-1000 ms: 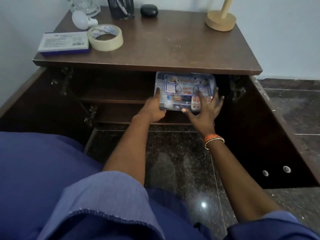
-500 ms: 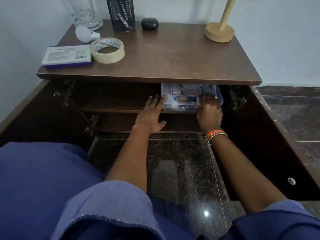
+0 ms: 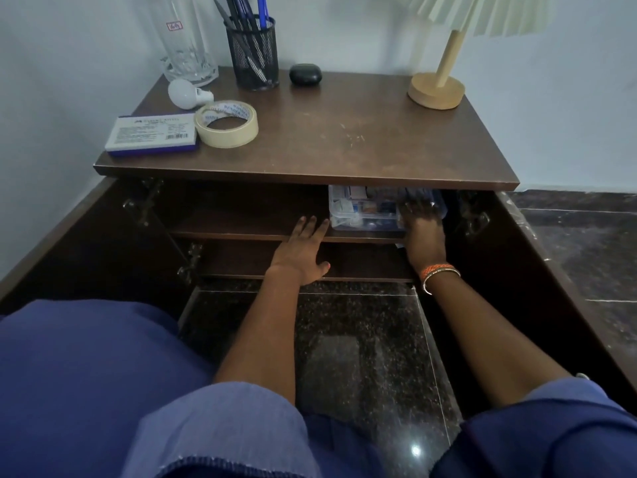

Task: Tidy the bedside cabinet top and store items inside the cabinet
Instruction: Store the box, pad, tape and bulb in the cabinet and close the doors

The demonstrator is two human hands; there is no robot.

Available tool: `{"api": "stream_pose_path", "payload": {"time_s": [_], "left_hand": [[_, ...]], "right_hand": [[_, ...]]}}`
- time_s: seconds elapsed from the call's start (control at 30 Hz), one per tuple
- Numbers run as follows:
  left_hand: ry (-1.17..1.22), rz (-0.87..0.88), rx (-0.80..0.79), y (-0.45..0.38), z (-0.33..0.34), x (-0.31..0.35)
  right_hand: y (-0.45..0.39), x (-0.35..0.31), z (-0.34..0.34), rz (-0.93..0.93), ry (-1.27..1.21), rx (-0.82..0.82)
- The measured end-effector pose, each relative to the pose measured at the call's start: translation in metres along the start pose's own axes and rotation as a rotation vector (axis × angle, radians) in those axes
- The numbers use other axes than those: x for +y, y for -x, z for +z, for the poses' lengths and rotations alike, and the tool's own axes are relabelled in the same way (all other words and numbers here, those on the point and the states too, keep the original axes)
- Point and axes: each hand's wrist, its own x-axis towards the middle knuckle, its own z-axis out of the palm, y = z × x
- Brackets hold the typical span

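Nearest the camera, blue-clad knees and sleeves frame a dark speckled floor (image 3: 362, 339), and both bare forearms reach forward over it into the open cabinet (image 3: 482, 257). The left hand (image 3: 303, 250) lies flat, fingers straight and close together, fingertips on the upper shelf (image 3: 241, 225) and thumb hanging below its front edge — it holds nothing. Just to its right, touching or nearly touching its fingertips, sits the clear plastic first-aid box (image 3: 365, 212), resting on that same shelf under the cabinet top. The right hand (image 3: 422, 232), with orange and metal bangles (image 3: 439, 272) at the wrist, is on the box's right end; its fingers reach over the box in shadow, and I cannot tell whether they grip or merely press.

Beyond both hands, on the cabinet top (image 3: 327, 139), far to the left lie a flat white-and-blue box (image 3: 151, 134) and a roll of masking tape (image 3: 226, 124) touching it, then a white bulb (image 3: 188, 93). Farther back stand a glass vase (image 3: 188, 46), a mesh pen holder (image 3: 253, 53) and a small black case (image 3: 305, 74) — and beyond the right hand, a wooden-based lamp (image 3: 437, 88).
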Motion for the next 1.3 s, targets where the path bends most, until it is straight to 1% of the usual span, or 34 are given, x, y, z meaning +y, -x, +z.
{"api": "stream_pose_path", "payload": {"time_s": [0.1, 0.17, 0.23, 0.3, 0.33, 0.47, 0.53, 0.6, 0.67, 0.77, 0.83, 0.9, 0.97, 1.0, 1.07, 1.1, 1.17, 1.23, 1.3], "left_hand": [[0.028, 0.021, 0.04, 0.0, -0.001, 0.001], [0.091, 0.062, 0.135, 0.001, -0.005, 0.003], [0.147, 0.126, 0.317, 0.005, -0.015, 0.009], [0.184, 0.177, 0.528, 0.014, -0.028, 0.019], [0.207, 0.198, 0.609, 0.017, -0.035, 0.024], [0.327, 0.211, 0.847, 0.028, -0.063, 0.031], [0.453, 0.144, 0.99, 0.033, -0.08, 0.026], [0.61, 0.024, 1.121, 0.039, -0.098, 0.018], [0.82, -0.112, 1.239, 0.046, -0.116, 0.011], [1.125, -0.259, 1.34, 0.057, -0.136, 0.0], [1.218, -0.365, 1.396, 0.062, -0.147, -0.011], [1.18, -0.522, 1.44, 0.067, -0.161, -0.03], [1.074, -0.716, 1.418, 0.072, -0.175, -0.056], [1.036, -0.776, 1.374, 0.075, -0.183, -0.069], [0.924, -0.808, 1.214, 0.082, -0.195, -0.097], [0.821, -0.788, 1.102, 0.085, -0.201, -0.11], [0.619, -0.689, 0.894, 0.091, -0.211, -0.133], [0.508, -0.557, 0.728, 0.096, -0.22, -0.153], [0.431, -0.475, 0.571, 0.102, -0.222, -0.171]], "right_hand": [[0.001, -0.002, -0.002, 0.017, 0.028, -0.009], [0.004, -0.007, -0.004, 0.029, 0.095, -0.014], [0.012, -0.018, -0.006, 0.053, 0.106, 0.0], [0.022, -0.034, -0.011, 0.047, 0.048, 0.045], [0.027, -0.044, -0.014, 0.028, 0.002, 0.077], [0.035, -0.099, -0.041, -0.054, -0.224, 0.223], [0.033, -0.127, -0.059, -0.084, -0.323, 0.264], [0.029, -0.151, -0.076, -0.132, -0.404, 0.296], [0.023, -0.172, -0.091, -0.189, -0.463, 0.309], [0.01, -0.205, -0.106, -0.26, -0.509, 0.32], [-0.001, -0.228, -0.114, -0.296, -0.542, 0.328], [-0.017, -0.252, -0.122, -0.348, -0.572, 0.335], [-0.038, -0.275, -0.13, -0.432, -0.56, 0.3], [-0.051, -0.286, -0.132, -0.475, -0.543, 0.238], [-0.075, -0.305, -0.136, -0.521, -0.482, 0.083], [-0.086, -0.314, -0.138, -0.525, -0.439, 0.031], [-0.108, -0.329, -0.138, -0.542, -0.375, -0.086], [-0.128, -0.343, -0.136, -0.602, -0.275, -0.261], [-0.144, -0.356, -0.131, -0.64, -0.126, -0.437]]}}
